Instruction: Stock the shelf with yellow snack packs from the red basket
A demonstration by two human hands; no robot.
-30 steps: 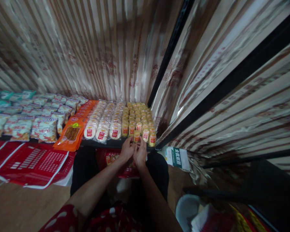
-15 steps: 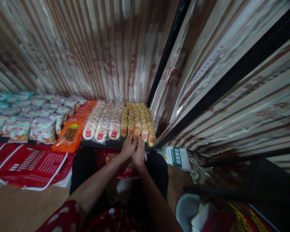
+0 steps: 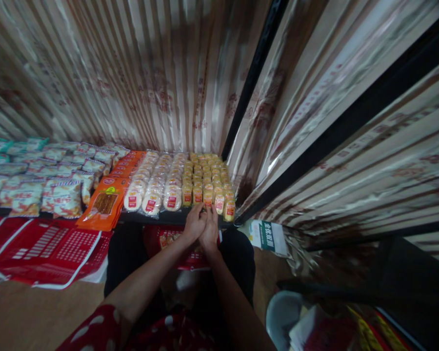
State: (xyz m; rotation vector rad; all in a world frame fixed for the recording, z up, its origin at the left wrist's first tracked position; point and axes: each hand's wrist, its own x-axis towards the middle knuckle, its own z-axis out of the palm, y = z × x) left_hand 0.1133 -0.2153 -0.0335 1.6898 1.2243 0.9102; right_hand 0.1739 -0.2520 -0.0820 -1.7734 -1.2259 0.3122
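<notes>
My left hand [image 3: 195,223] and my right hand [image 3: 209,230] are pressed together at the front edge of a black shelf [image 3: 135,217]. Their fingers are closed and overlap near the tips. Anything between them is too small or hidden to make out. Just beyond the fingertips stand rows of small yellow-wrapped snack packets [image 3: 208,195] with red labels. Left of these lie rows of round white crackers [image 3: 172,199] in clear wrap. Below my wrists, a red basket [image 3: 190,262] between my knees holds some packets, partly covered by my arms.
Orange snack bags [image 3: 100,204] and white snack bags [image 3: 66,197] fill the shelf leftward. A red bag with white handles [image 3: 58,253] hangs below. A black post [image 3: 252,87] and striped curtain [image 3: 190,68] stand behind. A pale bucket [image 3: 278,317] is at lower right.
My fingers have drawn slightly closer together by the front yellow packet. The view has shifted very slightly; the rows stay the same.
</notes>
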